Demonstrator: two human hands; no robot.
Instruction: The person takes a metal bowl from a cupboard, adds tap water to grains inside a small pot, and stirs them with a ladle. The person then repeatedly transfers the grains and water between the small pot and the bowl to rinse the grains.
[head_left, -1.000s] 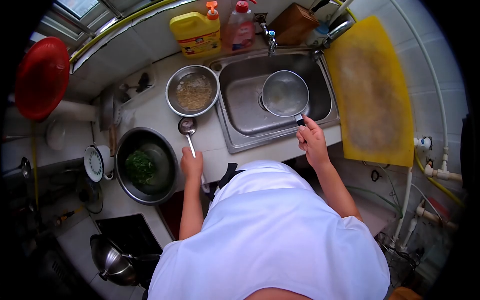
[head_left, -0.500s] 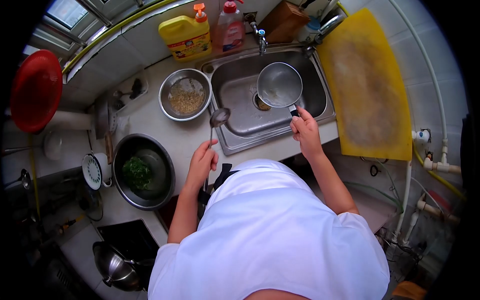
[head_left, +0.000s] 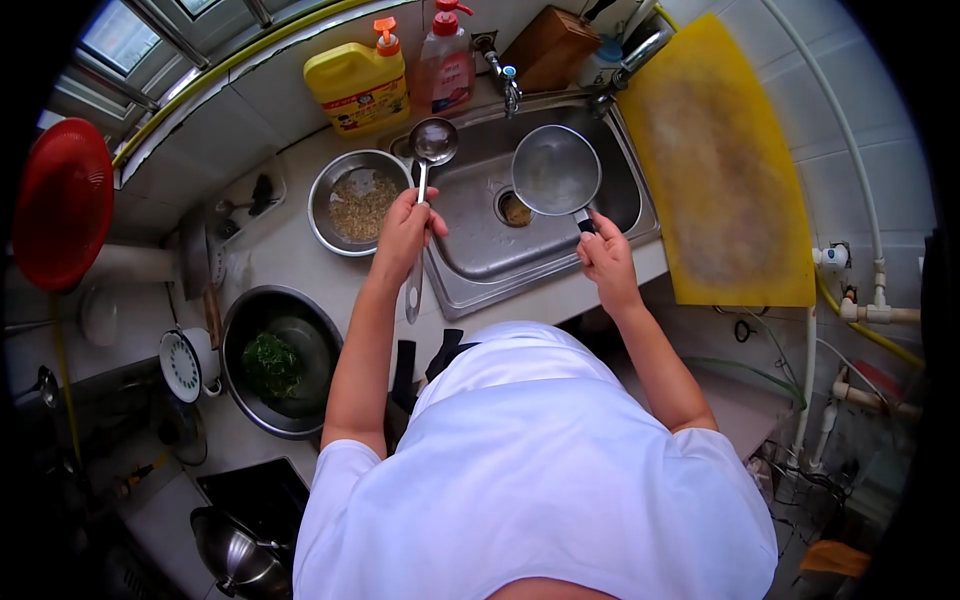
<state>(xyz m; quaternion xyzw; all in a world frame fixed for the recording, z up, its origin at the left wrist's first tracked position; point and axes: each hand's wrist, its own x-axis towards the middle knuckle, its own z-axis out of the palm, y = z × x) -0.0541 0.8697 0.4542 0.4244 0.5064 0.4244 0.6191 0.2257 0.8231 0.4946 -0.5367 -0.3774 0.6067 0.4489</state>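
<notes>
My left hand [head_left: 404,232] is closed round the handle of a metal ladle [head_left: 434,142], whose bowl is up at the sink's left rim, beside a metal bowl [head_left: 320,215] of small pale brown pieces in liquid. My right hand [head_left: 607,262] grips the black handle of a small metal pan [head_left: 556,171], which hangs over the right part of the steel sink [head_left: 470,250]. Something pale and thin is in the pan, too faint to make out. Brown bits lie in the sink's drain [head_left: 515,209].
A large metal basin [head_left: 322,345] with greens [head_left: 271,366] stands at left, near a white enamel pot [head_left: 205,355]. Behind are a yellow jug [head_left: 357,88], a soap bottle [head_left: 446,65], a faucet [head_left: 510,90] and a knife block [head_left: 553,50]. A yellow board [head_left: 720,170] leans at right.
The ladle in my left hand has lifted off the counter and moved up and right to the sink's edge. The pan has shifted slightly, and the drain has come into view.
</notes>
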